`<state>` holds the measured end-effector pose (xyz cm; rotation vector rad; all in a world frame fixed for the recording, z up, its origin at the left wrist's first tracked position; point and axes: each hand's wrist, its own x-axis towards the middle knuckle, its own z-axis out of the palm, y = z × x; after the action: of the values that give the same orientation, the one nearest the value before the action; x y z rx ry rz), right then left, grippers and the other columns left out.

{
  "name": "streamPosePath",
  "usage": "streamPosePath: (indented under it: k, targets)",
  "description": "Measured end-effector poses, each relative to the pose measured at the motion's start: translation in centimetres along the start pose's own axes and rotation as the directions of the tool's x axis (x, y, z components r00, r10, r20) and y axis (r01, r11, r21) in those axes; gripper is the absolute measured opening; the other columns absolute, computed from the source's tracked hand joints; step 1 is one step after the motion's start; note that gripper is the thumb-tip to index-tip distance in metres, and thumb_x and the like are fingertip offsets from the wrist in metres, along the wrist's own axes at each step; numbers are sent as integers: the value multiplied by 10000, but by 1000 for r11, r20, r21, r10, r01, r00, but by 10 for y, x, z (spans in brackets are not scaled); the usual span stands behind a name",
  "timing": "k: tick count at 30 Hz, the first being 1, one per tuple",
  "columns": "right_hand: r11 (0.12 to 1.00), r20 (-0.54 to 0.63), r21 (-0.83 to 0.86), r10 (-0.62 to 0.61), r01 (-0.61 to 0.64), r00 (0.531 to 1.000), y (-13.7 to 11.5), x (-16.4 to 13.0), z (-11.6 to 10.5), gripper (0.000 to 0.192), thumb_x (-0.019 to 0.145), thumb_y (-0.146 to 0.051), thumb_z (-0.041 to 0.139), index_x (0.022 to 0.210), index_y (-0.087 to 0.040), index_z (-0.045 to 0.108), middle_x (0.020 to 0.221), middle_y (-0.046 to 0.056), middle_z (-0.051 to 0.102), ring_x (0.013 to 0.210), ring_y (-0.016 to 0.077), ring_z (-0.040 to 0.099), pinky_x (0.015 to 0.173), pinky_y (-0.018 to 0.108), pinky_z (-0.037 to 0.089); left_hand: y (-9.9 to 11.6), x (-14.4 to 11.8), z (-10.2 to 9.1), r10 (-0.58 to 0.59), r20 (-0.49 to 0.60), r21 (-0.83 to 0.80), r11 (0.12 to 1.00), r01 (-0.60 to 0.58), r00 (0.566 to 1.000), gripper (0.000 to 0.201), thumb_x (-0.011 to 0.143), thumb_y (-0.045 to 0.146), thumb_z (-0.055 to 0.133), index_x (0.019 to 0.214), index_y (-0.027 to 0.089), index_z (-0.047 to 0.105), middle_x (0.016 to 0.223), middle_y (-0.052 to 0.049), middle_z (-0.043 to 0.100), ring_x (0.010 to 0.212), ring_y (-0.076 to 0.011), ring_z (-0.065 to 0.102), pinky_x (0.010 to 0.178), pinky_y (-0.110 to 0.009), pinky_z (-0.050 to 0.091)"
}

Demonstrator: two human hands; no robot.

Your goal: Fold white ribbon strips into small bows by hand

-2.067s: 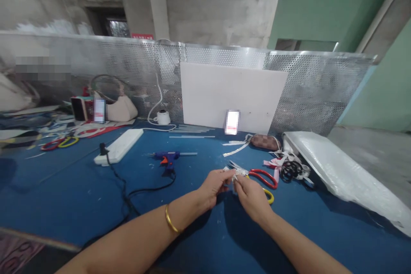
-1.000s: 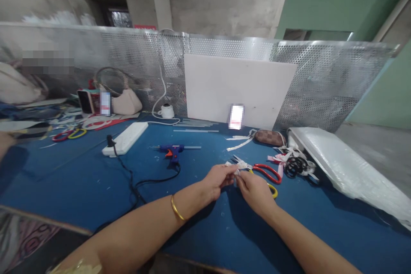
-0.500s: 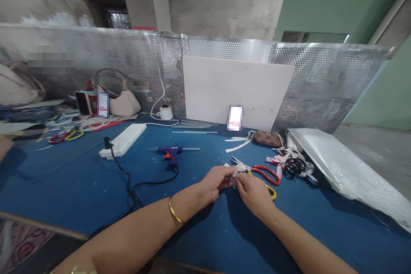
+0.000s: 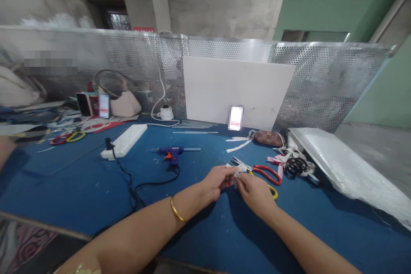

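Observation:
Both hands meet above the blue table point(image 4: 199, 231), pinching a small white ribbon-like piece point(image 4: 240, 168) between the fingertips. My left hand point(image 4: 215, 183) holds it from the left, thumb and fingers pressed together. From the right, my right hand point(image 4: 258, 192) grips its lower part, fingers curled, so part of the piece is hidden. Just behind the hands lie scissors point(image 4: 267, 174) with one red and one yellow handle loop, blades pointing to the upper left. White strips point(image 4: 239, 145) lie farther back.
A blue glue gun point(image 4: 174, 154) with its black cord lies left of the hands, near a white power strip point(image 4: 128, 140). Black bands point(image 4: 294, 168), a checkered pouch point(image 4: 269, 138) and a plastic-wrapped package point(image 4: 346, 167) are at right. A lit phone point(image 4: 235, 117) leans on a white board point(image 4: 218, 85).
The view has shifted very slightly. Both hands stay in nearly the same place, still pinching the white piece.

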<state>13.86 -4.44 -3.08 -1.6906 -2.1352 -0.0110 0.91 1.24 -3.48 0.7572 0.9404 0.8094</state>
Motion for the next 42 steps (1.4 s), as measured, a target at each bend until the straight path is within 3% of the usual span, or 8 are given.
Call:
streamPosePath:
  k: [16,42]
  targets:
    - [998,-6,-52,25,-25,1000,1,1,-4,235,883,-239,401,705,-183,545,669,19,623,604,142,558,531,259,224,5,-3,1,-45,5,-4,999,45,999,202,609,243,756,722,112,650,592,-6,577,568,-82,534,566,-190,439]
    - [997,30,-64,-41,43,999,8,1,-3,245,902,-261,388,723,-183,537,697,23,622,633,145,559,549,253,241,3,2,-1,-41,32,-14,999,41,999,249,574,253,784,729,108,652,604,-12,584,570,-85,526,563,-201,435]
